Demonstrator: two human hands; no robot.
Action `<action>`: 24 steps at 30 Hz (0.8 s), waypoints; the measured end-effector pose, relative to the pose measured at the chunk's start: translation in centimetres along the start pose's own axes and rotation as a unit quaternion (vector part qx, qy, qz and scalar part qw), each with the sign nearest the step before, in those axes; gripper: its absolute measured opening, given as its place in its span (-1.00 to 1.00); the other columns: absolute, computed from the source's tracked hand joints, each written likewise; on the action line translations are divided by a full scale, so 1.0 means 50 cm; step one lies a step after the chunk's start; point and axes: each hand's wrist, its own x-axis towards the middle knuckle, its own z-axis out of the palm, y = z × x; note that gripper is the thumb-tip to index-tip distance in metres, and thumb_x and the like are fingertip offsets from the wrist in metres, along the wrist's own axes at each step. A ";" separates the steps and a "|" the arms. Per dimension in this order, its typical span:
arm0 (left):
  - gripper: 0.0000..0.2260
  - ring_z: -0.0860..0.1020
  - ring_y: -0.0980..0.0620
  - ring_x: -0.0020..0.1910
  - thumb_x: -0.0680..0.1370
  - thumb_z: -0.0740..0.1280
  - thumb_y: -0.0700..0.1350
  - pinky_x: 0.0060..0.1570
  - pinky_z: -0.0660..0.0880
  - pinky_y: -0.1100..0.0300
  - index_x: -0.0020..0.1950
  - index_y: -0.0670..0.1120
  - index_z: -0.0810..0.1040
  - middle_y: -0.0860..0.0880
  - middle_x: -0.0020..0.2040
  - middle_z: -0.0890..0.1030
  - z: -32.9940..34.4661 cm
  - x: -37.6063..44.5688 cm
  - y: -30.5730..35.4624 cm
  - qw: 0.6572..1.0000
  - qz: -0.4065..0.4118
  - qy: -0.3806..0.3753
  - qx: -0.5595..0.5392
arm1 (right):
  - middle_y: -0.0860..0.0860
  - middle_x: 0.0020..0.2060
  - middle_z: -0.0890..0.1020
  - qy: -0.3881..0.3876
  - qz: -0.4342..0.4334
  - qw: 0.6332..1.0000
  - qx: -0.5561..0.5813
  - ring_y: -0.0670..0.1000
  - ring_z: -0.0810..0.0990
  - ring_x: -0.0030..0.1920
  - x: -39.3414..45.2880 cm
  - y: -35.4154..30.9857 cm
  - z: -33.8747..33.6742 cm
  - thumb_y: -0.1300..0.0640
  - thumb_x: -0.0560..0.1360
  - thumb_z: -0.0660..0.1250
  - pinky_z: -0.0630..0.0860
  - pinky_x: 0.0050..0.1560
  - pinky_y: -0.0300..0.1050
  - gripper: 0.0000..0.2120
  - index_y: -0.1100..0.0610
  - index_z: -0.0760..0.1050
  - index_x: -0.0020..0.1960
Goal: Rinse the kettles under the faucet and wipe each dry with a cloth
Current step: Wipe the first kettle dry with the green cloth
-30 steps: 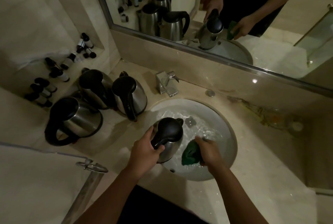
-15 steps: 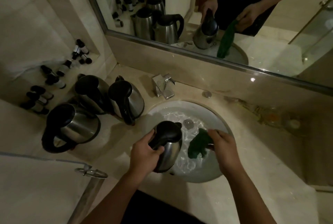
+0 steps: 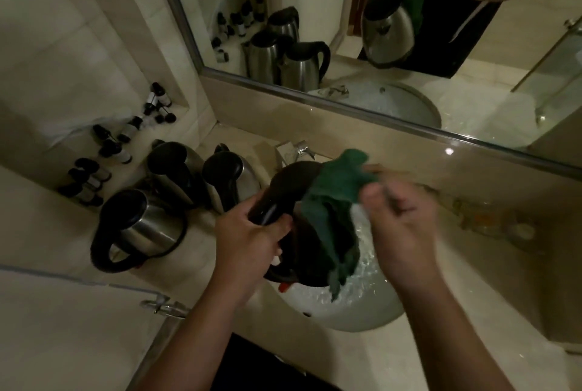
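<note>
My left hand (image 3: 248,242) grips the black handle of a steel kettle (image 3: 291,182), held up above the round sink (image 3: 362,312). A green cloth (image 3: 333,201) drapes over the kettle's right side, and my right hand (image 3: 400,223) pinches its upper edge; that hand is blurred. Most of the kettle's body is hidden behind the cloth and my left hand. Three more steel kettles with black lids stand on the counter to the left: one in front (image 3: 141,227), one behind it (image 3: 176,170) and one beside the sink (image 3: 230,179). The faucet (image 3: 296,151) is partly hidden behind the held kettle.
Several small dark-capped bottles (image 3: 104,157) lie on the ledge at far left. A mirror (image 3: 378,28) runs along the back wall. A white towel (image 3: 63,327) hangs on a bar at lower left. Water stands in the sink. Beige counter (image 3: 472,343) lies to the right.
My left hand has lifted the kettle up out of the sink. My right hand has raised the green cloth from the water and brought it against the kettle.
</note>
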 end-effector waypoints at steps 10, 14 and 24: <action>-0.77 0.36 0.08 -0.58 0.50 0.44 -0.36 -0.50 0.38 0.16 0.06 -0.08 0.70 0.02 -0.51 0.50 0.018 -0.016 0.048 0.992 -0.008 0.018 -0.124 | -0.08 0.50 0.38 0.026 0.078 0.944 -0.319 -0.04 0.42 0.43 -0.043 0.137 0.036 -0.18 0.66 -0.01 0.41 0.40 0.01 -0.45 -0.13 0.17 0.63; -0.73 0.36 0.08 -0.58 0.50 0.45 -0.35 -0.49 0.40 0.16 -0.01 0.03 0.70 0.01 -0.51 0.49 0.007 -0.009 0.059 0.993 0.002 0.031 -0.114 | -0.12 0.47 0.47 0.090 0.239 0.946 -0.199 -0.05 0.45 0.43 -0.025 0.156 0.037 -0.18 0.72 -0.04 0.41 0.47 0.06 -0.54 -0.17 0.31 0.57; -0.67 0.42 0.10 -0.56 0.50 0.42 -0.39 -0.56 0.38 0.25 -0.09 0.06 0.75 -0.06 -0.41 0.58 0.003 -0.001 0.091 0.990 0.030 0.012 -0.136 | 0.13 0.63 0.24 -0.066 -0.166 0.876 -0.449 0.22 0.11 0.65 0.001 0.135 0.087 -0.02 0.69 0.02 0.16 0.59 0.27 -0.47 0.11 0.21 0.62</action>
